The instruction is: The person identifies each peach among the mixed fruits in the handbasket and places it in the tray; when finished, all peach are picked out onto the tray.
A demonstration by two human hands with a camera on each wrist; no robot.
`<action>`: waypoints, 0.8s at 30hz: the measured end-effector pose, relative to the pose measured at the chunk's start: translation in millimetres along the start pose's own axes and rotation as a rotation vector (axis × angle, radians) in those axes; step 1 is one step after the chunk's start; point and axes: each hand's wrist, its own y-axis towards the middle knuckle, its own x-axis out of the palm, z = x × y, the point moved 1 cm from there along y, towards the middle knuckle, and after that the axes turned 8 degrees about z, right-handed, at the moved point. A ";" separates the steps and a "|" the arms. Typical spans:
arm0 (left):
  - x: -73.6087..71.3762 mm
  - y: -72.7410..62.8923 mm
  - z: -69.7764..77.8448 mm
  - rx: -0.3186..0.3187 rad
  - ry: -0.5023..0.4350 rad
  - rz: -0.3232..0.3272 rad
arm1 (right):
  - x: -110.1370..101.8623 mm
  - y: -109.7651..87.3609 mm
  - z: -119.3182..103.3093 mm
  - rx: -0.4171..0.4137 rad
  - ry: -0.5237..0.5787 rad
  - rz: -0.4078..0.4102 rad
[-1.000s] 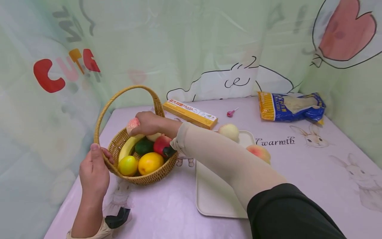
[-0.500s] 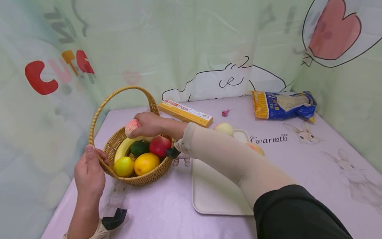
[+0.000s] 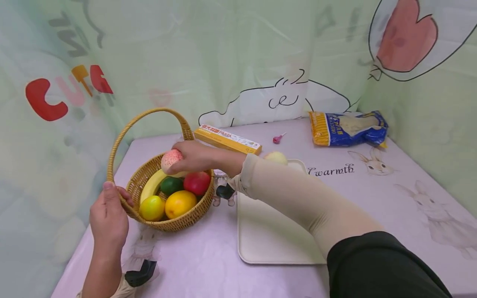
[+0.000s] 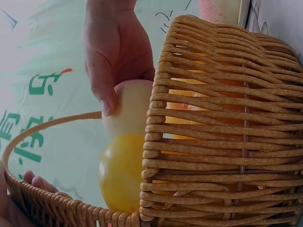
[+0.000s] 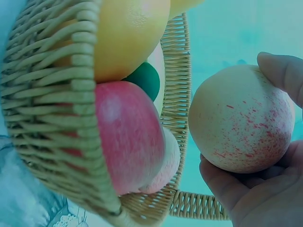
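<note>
My left hand [image 3: 109, 215] grips the handle of the wicker basket [image 3: 179, 224] near where it joins the rim. Over the basket's back part, my right hand [image 3: 197, 156] holds a speckled peach [image 3: 170, 160] between thumb and fingers; the right wrist view shows this peach [image 5: 241, 118] apart from the rim. Inside the basket lie a banana [image 3: 150, 186], a lemon [image 3: 152, 208], an orange [image 3: 180, 204], a dark green fruit [image 3: 171, 186] and a red apple [image 3: 196, 183]. Another peach [image 5: 166, 165] sits beside the apple in the right wrist view.
Right of the basket lies a beige tray [image 3: 275, 244], partly under my right arm. A pale peach [image 3: 276, 157] is at its far edge. Behind are a pasta box [image 3: 228, 140], a lollipop [image 3: 277, 139] and a blue-yellow pasta bag [image 3: 348, 129]. Printed curtains stand around the table.
The held peach has shifted a little to the right over the basket. The head view has turned slightly right, and my right sleeve now hides the peach seen earlier at the tray's right side.
</note>
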 end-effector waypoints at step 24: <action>-0.3 -1.1 1.2 0.009 -0.003 0.015 | -27.4 -39.8 4.7 0.008 0.113 0.014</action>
